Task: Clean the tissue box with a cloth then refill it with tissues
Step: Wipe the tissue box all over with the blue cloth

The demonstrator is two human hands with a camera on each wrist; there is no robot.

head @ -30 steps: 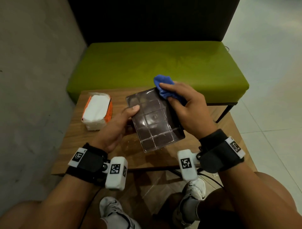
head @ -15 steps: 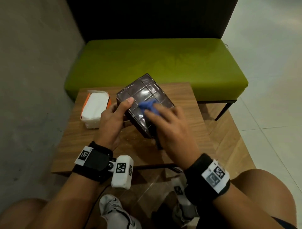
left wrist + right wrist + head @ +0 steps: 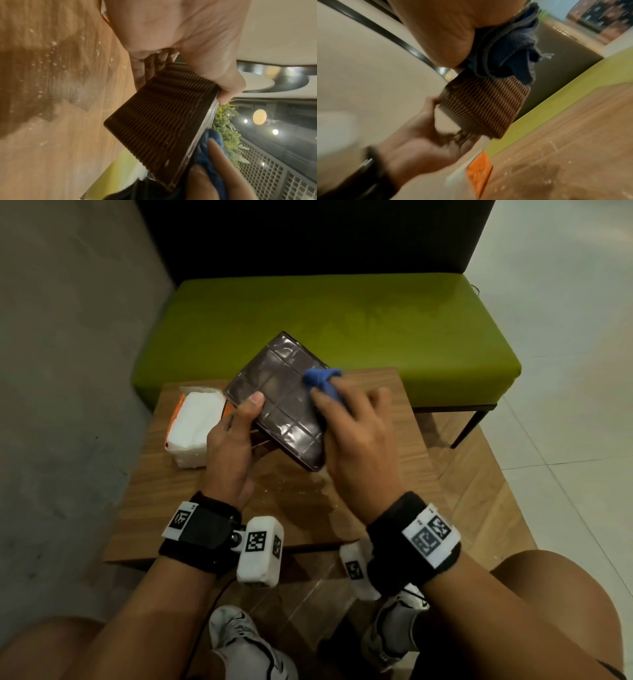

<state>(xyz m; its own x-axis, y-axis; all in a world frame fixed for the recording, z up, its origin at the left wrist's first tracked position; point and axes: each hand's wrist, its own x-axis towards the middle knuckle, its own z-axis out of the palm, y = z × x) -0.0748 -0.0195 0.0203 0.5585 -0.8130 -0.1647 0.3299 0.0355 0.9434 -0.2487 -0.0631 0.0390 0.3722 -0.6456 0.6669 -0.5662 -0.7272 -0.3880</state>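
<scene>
The dark brown tissue box [image 3: 277, 398] is tilted above the wooden table [image 3: 376, 446], its glossy gridded face up and its ribbed side [image 3: 159, 115] toward the table. My left hand [image 3: 236, 436] grips its left edge, thumb on the glossy face. My right hand [image 3: 349, 422] holds a blue cloth [image 3: 322, 380] against the box's right part; the cloth [image 3: 503, 54] bunches under the palm in the right wrist view. A pack of white tissues [image 3: 195, 422] in orange wrap lies at the table's left.
A green bench seat [image 3: 325, 326] with a dark backrest stands just behind the table. A grey wall is on the left and pale floor tiles on the right. White crumbs and a damp patch [image 3: 301, 494] mark the table's front. My knees and shoes are below.
The box has been turned and tilted between frames. My right hand with the cloth swept from the far edge down across the glossy face and back up to its right side.
</scene>
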